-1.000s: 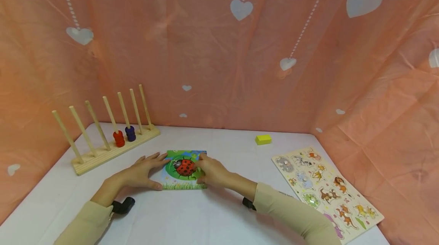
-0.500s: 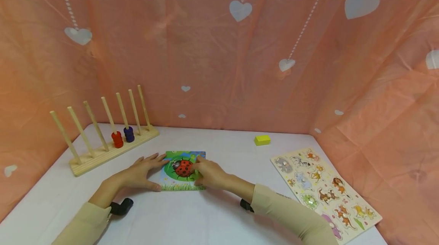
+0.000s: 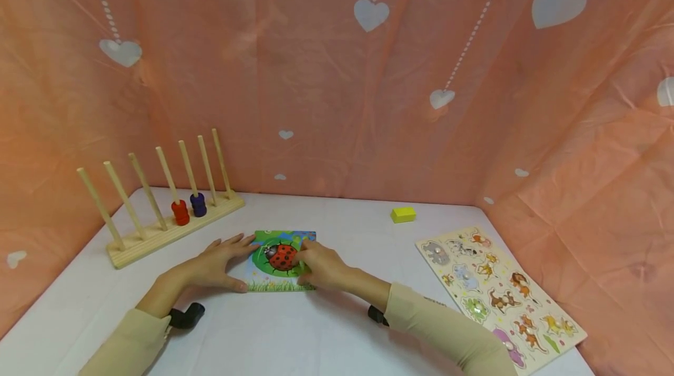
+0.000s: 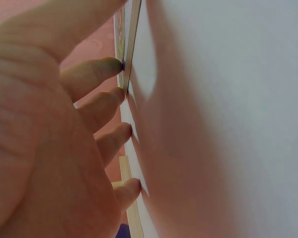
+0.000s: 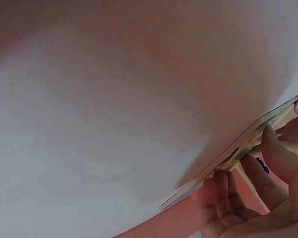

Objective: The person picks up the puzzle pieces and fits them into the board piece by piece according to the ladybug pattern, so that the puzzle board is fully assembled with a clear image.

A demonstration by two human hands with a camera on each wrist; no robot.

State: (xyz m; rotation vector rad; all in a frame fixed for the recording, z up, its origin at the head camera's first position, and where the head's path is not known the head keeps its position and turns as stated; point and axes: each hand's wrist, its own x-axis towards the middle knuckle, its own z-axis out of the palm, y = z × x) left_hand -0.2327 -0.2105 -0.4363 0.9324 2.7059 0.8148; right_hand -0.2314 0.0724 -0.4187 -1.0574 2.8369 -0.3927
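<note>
A square ladybug jigsaw puzzle (image 3: 274, 280) lies flat on the white table in the head view, green and blue around a red ladybug. My left hand (image 3: 216, 265) rests at its left side, with fingertips on the upper left edge and the thumb by the lower left corner. In the left wrist view those fingers are spread along the board's edge (image 4: 132, 49). My right hand (image 3: 327, 268) is over the puzzle's right side, its thumb and index finger pinching a green puzzle piece (image 3: 302, 268), mostly hidden. The right wrist view shows the right hand's fingers (image 5: 260, 178) on the board.
A wooden peg stand (image 3: 158, 234) with red beads (image 3: 181, 213) and purple beads (image 3: 198, 205) stands at the left. A yellow block (image 3: 403, 215) lies at the back right. An animal knob puzzle (image 3: 497, 297) lies along the right edge, near the right sleeve (image 3: 447, 329).
My right thumb and index finger have shifted slightly on the right side of the puzzle, and the piece sits closer against the ladybug picture. The left hand stays in place.
</note>
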